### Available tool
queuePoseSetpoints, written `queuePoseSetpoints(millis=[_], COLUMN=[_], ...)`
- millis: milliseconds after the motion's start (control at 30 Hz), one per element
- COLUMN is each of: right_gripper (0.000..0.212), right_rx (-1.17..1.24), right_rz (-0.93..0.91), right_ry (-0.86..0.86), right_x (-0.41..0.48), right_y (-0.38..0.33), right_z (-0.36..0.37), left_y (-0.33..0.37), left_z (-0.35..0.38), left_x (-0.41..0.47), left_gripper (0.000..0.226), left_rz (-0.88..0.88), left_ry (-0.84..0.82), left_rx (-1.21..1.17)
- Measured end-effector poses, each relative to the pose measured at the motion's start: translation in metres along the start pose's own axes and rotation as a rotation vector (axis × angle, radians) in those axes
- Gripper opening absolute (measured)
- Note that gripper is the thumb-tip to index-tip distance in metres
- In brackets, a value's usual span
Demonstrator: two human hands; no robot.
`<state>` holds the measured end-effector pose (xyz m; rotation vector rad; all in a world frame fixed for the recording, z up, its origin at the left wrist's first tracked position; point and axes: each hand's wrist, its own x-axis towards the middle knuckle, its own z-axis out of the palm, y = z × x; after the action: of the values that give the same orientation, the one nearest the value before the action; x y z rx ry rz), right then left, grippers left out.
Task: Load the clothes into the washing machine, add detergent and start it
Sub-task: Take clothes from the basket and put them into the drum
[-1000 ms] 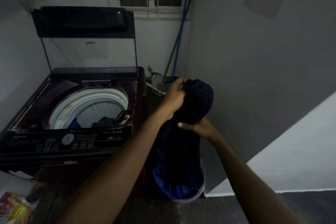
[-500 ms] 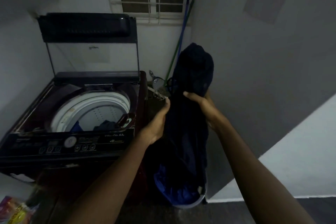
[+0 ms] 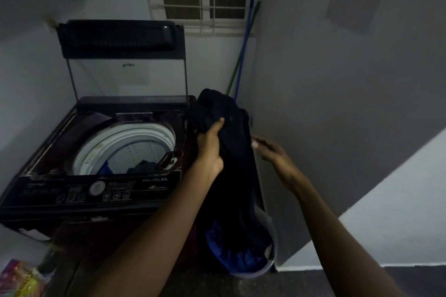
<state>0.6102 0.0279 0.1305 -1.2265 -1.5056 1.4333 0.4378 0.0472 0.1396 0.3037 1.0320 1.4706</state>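
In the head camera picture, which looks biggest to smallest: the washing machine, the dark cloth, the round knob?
1. washing machine
2. dark cloth, though it seems nearer the camera, which may flatter it
3. round knob, by far the smallest

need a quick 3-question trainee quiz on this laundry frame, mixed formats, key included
1. True or false: the lid of the dark maroon top-loading washing machine is shut.
2. Which hand grips the dark navy garment?
3. What colour is the cloth in the pale round plastic bucket on the floor? A blue, B red, C yellow.
Key: 1 false, the lid stands up. 2 the left hand. 3 A.
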Motion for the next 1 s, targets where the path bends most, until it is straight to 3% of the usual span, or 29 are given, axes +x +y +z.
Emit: queuePoseSetpoints(millis=[100,200,267,367,467,533,600,733,900,1000], right_gripper=[0.098,0.111,0.101,0.051,0.029,0.024,0.024,0.013,0.032,0.044], right_rx=[-0.118,-0.168,-0.117,-0.009,0.073,0.132,0.125,0.104,0.016,0.161], right_rz=[0.011,0.063,0.155,0.269,0.459,0.294,0.171,0.09,0.164,0.134], right_ry=[-0.168,-0.166,-0.044,0.129,0.391,0.529,0.571,0.485,0.178,-0.018], right_x=[-0.004,0.008,0.015,0.018,0.018,0.012,0.008,0.026,0.034,0.032], right_y=[0.037,0.072,0.101,0.118,0.102,0.083,0.053,-0.01,-0.055,-0.062], right_z=[0.007,0.028,0.036,0.036,0.013,-0.004,-0.009,0.011,0.026,0.026], left_y=[0.012,0.021,0.028,0.042,0.054,0.055,0.047,0.019,0.014,0.01], left_z=[0.014,0.025,0.03,0.026,-0.001,-0.027,-0.041,-0.037,-0.037,-0.04], left_x=[-0.005,-0.016,-0.023,-0.024,-0.008,0.005,0.008,-0.001,-0.011,-0.006], left_gripper=[0.05,0.041,0.038,0.033,0.035,0.06,0.073,0.078,0.086,0.112], left_rz=[-0.071,-0.172,-0.194,-0.15,0.127,0.347,0.46,0.492,0.228,0.342], left_ry=[-0.047,-0.141,-0.186,-0.209,-0.087,0.007,0.056,0.012,-0.404,-0.276], left_rx=[-0.119,-0.239,-0.274,-0.23,-0.089,0.136,0.386,0.724,1.032,1.199])
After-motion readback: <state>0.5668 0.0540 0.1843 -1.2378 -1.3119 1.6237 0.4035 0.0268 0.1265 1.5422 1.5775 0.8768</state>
